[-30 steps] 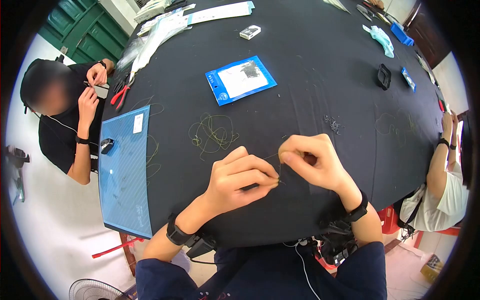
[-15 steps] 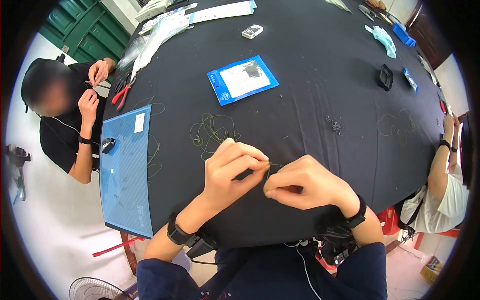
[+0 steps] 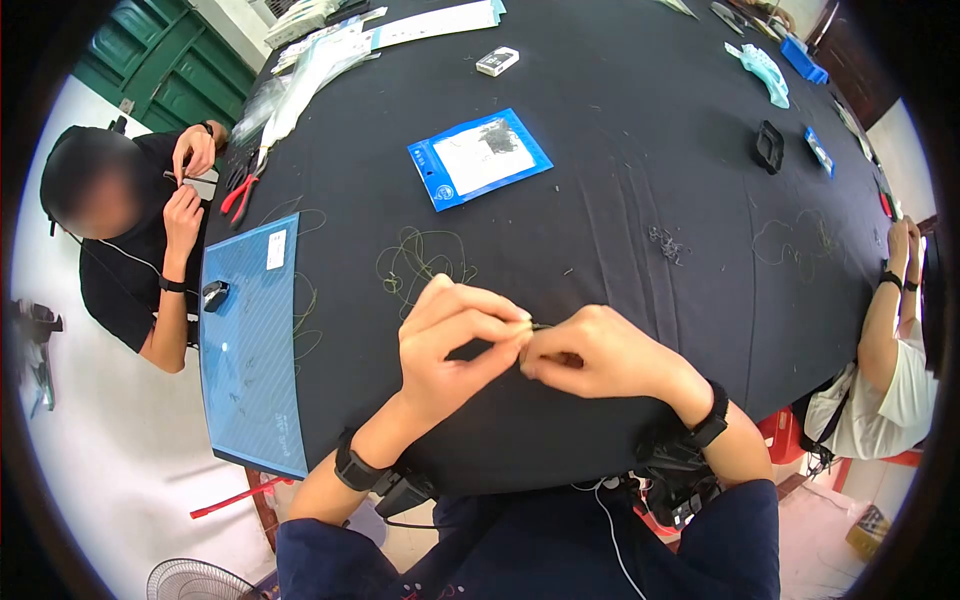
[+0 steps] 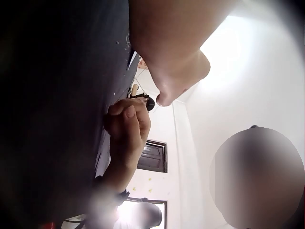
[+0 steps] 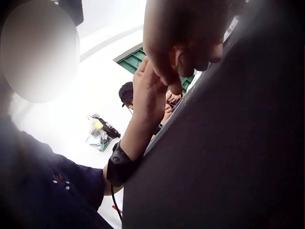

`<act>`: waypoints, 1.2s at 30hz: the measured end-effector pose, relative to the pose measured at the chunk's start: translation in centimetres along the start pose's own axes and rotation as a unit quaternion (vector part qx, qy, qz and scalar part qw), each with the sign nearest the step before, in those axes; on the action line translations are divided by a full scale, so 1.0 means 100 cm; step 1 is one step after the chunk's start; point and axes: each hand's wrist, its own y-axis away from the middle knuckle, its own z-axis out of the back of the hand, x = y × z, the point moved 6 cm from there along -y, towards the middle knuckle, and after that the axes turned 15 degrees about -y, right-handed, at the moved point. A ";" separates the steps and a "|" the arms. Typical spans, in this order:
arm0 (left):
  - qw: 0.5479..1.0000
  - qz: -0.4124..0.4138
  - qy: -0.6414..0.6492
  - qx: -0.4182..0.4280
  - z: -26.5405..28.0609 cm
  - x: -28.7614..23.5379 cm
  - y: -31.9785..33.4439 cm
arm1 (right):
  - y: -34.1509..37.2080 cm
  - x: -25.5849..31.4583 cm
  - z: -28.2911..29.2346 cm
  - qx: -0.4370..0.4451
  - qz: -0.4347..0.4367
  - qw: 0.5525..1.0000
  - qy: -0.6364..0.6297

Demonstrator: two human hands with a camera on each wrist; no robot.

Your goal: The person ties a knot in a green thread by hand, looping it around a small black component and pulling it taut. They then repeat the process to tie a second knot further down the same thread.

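Left hand (image 4: 174, 59) looming close from above, right hand (image 4: 128, 125) just below it with its fingers folded in.
The right hand shows a fingernail toward the lens and wears a dark band (image 4: 110, 187) at its wrist; anything between the fingertips is too small to tell. A dark tabletop (image 4: 57, 114) fills the side to the left of both hands. Behind the gap between them sits a small, distant person (image 4: 150, 103); to the right of the hands rises a pale wall (image 4: 190, 143), with a dark framed panel (image 4: 153, 157) just beside the right hand. One blurred head (image 4: 259, 176) is well off to that hand's lower right, another (image 4: 147, 215) below it.
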 end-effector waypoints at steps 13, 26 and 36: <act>0.995 -0.076 -0.054 0.033 -0.008 -0.013 -0.005 | 0.006 0.026 0.034 -0.093 0.043 0.988 -0.119; 0.995 -0.098 0.005 0.011 0.001 -0.022 -0.003 | -0.003 -0.006 0.013 -0.055 -0.041 0.995 -0.069; 0.990 -0.107 -0.083 -0.047 0.006 -0.015 -0.003 | 0.005 0.018 -0.003 0.093 -0.002 0.989 -0.118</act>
